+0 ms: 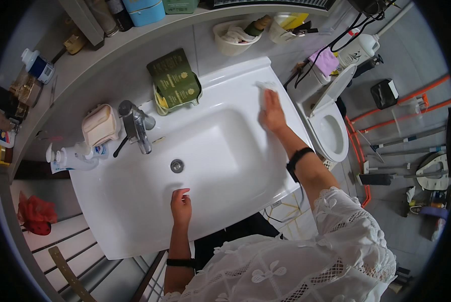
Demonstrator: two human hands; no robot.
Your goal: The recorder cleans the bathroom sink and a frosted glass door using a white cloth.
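My right hand (273,111) lies along the right rim of the white washbasin (225,196), its fingers on a thin white wipe (267,85). Most of the wipe is under the hand; its far edge shows past the fingertips. Over the near part of the bowl, my left hand (181,207) hovers with loosely bent fingers and nothing visible in them. The round drain (177,165) sits just beyond it. A chrome faucet (136,127) stands at the basin's back left.
Behind the bowl stands a green packet (175,78) in a holder. A pink soap box (101,125) and white pump bottles (72,157) crowd the left corner. A shelf (130,38) curves overhead, with two wall cups (233,38) below. The toilet (328,131) is at right.
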